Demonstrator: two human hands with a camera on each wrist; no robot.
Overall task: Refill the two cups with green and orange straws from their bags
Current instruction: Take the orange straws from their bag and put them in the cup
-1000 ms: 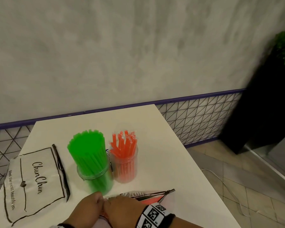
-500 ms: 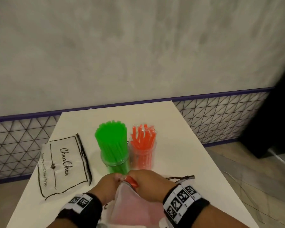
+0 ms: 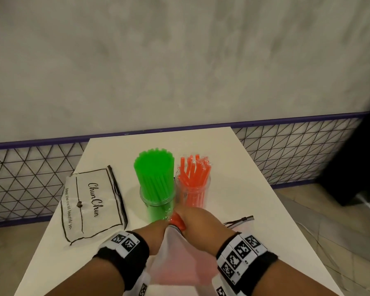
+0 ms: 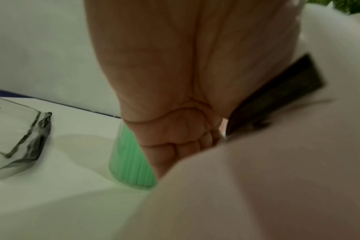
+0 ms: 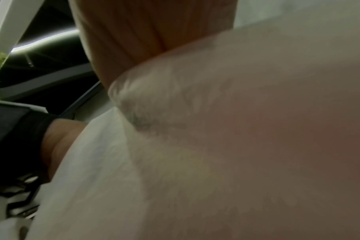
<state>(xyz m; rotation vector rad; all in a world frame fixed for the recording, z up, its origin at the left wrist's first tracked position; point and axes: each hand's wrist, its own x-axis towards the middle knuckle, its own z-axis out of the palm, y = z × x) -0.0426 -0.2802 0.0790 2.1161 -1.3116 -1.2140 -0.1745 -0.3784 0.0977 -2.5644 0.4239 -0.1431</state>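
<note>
A: Nearest the cam?
B: Both hands on a frosted bag (image 3: 175, 259), lifted off the table (image 3: 233, 184), mouth pointing away twd the cups. Left hand (image 3: 156, 230) has its fingers curled on the bag's left edge by the mouth; the left wrist view shows them folded over the black zip strip (image 4: 277, 97).
A: Right hand?
B: Right hand (image 3: 199, 221) closed at the bag mouth, w/ orange straws (image 3: 177, 220) poking out betw. the two hands. Whether it pinches the bag, the straws or both, can't tell. The right wrist view is mostly blurred bag.
A: Next out?
B: Two clear cups side by side, touching or nearly. Left cup (image 3: 156, 199) packed w/ green straws (image 3: 154, 167), upright. Right cup (image 3: 193, 192) has orange straws in wrappers, looser, fanned. Hands sit just in front of both.
A: Other bag?
B: 2nd bag (image 3: 90, 204), flat on the table to the left of the green cup, printed "ChunChun"; looks flat, contents not visible.
A: Beyond?
B: Table's far edge, then a purple rail (image 3: 51, 141), wire mesh (image 3: 19, 178) and a grey wall (image 3: 179, 60).
</note>
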